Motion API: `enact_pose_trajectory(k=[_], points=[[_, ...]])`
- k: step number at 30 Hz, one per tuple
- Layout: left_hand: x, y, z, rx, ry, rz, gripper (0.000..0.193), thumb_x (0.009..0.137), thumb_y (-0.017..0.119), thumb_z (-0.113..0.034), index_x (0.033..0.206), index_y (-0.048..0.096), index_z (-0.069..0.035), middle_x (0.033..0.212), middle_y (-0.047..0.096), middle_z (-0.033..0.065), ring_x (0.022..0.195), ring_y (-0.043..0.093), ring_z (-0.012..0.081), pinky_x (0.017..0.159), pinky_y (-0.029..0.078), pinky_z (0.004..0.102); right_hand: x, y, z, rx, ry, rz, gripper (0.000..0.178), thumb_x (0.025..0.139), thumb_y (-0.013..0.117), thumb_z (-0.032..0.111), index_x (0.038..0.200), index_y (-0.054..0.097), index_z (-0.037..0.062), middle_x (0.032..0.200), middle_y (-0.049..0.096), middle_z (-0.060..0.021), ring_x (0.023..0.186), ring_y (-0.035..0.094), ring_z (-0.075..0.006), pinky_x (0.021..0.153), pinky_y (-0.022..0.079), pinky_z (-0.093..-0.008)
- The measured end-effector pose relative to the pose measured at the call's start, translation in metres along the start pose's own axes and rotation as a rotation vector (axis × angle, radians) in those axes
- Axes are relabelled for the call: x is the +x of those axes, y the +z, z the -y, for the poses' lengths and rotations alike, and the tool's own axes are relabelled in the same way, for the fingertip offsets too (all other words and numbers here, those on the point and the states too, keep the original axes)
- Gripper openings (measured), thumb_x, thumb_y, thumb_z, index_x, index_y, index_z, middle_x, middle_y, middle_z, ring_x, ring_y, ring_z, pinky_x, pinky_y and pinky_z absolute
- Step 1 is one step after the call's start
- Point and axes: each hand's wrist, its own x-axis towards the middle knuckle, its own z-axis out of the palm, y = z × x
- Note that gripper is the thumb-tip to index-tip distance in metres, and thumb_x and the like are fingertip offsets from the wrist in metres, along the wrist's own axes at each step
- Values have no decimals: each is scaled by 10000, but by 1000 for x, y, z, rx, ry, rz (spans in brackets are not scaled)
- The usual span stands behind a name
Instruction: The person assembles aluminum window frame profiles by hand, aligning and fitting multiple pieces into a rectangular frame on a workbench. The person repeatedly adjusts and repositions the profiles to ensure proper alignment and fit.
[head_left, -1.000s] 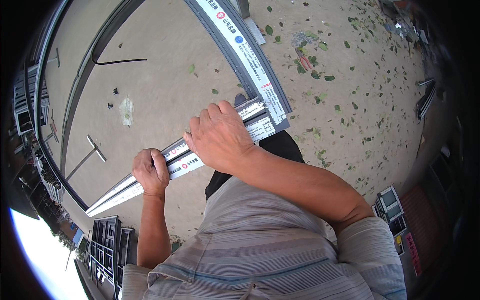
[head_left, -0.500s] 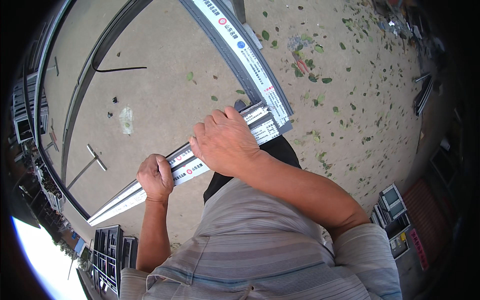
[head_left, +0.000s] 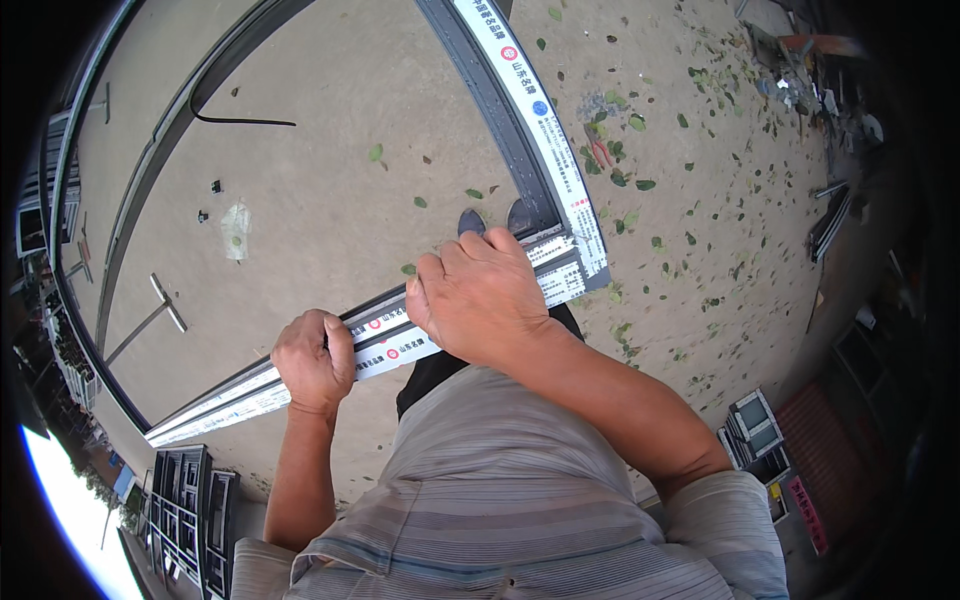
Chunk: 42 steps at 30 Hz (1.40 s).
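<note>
A large dark grey window frame [head_left: 395,346], its faces covered in white printed protective film, stretches across in front of my body. My left hand [head_left: 313,360] is closed around the near rail, left of the middle. Farther right on the same rail, my right hand [head_left: 483,295] grips with its fingers wrapped over the top, close to the right corner [head_left: 594,272]. Both palms and the undersides of the fingers are hidden. From that corner the right side rail [head_left: 530,110] runs away from me to the upper edge of the view.
Dark shoes [head_left: 471,221] show inside the frame. On the concrete lie a black strip [head_left: 245,122], a T-shaped metal piece [head_left: 168,302], a clear plastic scrap [head_left: 236,232] and red-handled pliers [head_left: 600,150] among scattered leaves. Stacked dark frames [head_left: 180,520] stand at lower left.
The frame's right corner and my right hand have shifted right and slightly down. A second shoe has come into sight. My left hand keeps its hold, almost unmoved.
</note>
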Motion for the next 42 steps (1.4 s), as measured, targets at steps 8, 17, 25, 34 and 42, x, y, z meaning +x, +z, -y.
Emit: enact_pose_trajectory(k=[8,17,25,34,42], points=[[-4,3,6,48,15,-16,252,1002,629,-177,787,647,-46,727,659,175,646,632,404,633,510,519,-1,-4,1,-36,-36,-36,262,939,715,288,746,656,121,684,601,-39,705,571,-225,743,419,-395],[-8,3,-3,2,-21,-67,291,1046,604,-206,830,690,-31,794,685,205,743,658,436,713,525,553,-4,-8,-5,55,-94,-20,235,991,711,267,828,668,104,766,627,-59,786,605,-246,782,451,-409],[19,21,-71,-144,-191,-147,433,1150,497,-340,914,662,-16,866,682,248,825,658,495,762,525,579,-28,-72,-54,384,-263,-11,223,967,738,156,1146,694,31,1130,655,-142,1092,644,-339,1007,501,-480],[82,55,-203,-8,-508,-40,615,1166,406,-567,1057,675,-24,1014,746,299,977,698,546,850,536,611,-94,-173,-268,295,-1,-126,179,956,725,86,1124,718,25,1095,717,-185,1010,674,-407,928,530,-518],[140,74,-269,-97,-597,23,769,1121,417,-697,1124,637,41,1015,731,374,1026,701,575,908,544,612,-146,-232,-424,138,307,-4,149,1017,676,121,1100,734,11,1063,730,-213,1028,677,-437,922,546,-509]])
